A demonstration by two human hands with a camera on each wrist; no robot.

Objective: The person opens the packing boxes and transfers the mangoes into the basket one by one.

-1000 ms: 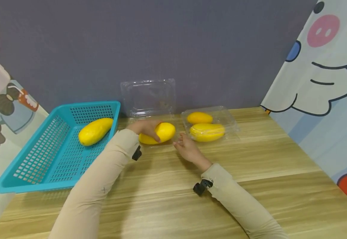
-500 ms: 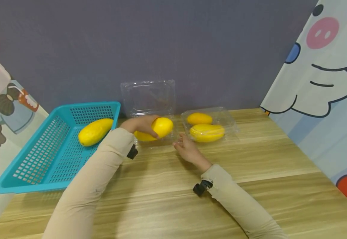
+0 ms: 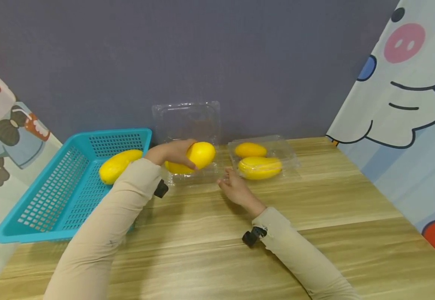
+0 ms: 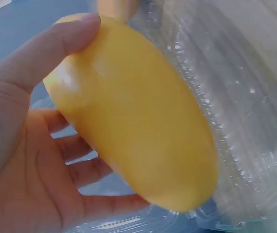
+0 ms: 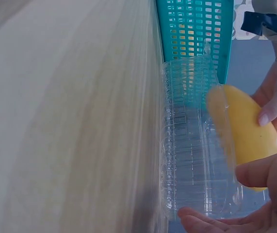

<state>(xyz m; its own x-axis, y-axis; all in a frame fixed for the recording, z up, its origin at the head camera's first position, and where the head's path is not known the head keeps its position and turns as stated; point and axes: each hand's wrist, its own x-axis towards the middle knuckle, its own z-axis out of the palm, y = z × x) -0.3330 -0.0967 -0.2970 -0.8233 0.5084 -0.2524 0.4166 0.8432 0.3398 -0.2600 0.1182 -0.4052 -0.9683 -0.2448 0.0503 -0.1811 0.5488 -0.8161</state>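
A smooth yellow mango (image 3: 201, 155) is gripped in my left hand (image 3: 174, 153), held above an open clear plastic clamshell box (image 3: 185, 180). In the left wrist view the thumb lies across one end of the mango (image 4: 138, 116), with the other fingers along its far side. My right hand (image 3: 236, 187) is at the box's right front corner. The right wrist view shows its thumb at the rim and a finger by the lower wall of the clear box (image 5: 191, 145), holding that corner. The box's lid (image 3: 187, 121) stands upright against the grey wall.
A second clear box (image 3: 292, 160) at the right holds a small yellow fruit (image 3: 250, 149) and a larger one (image 3: 260, 168). The turquoise basket (image 3: 71, 200) at the left contains another long yellow fruit (image 3: 118, 166). A grey wall (image 3: 239, 62) borders the wooden table (image 3: 239, 258) behind.
My left hand has lifted the mango slightly and moved it back and to the left over the box. The right hand has stayed in place.
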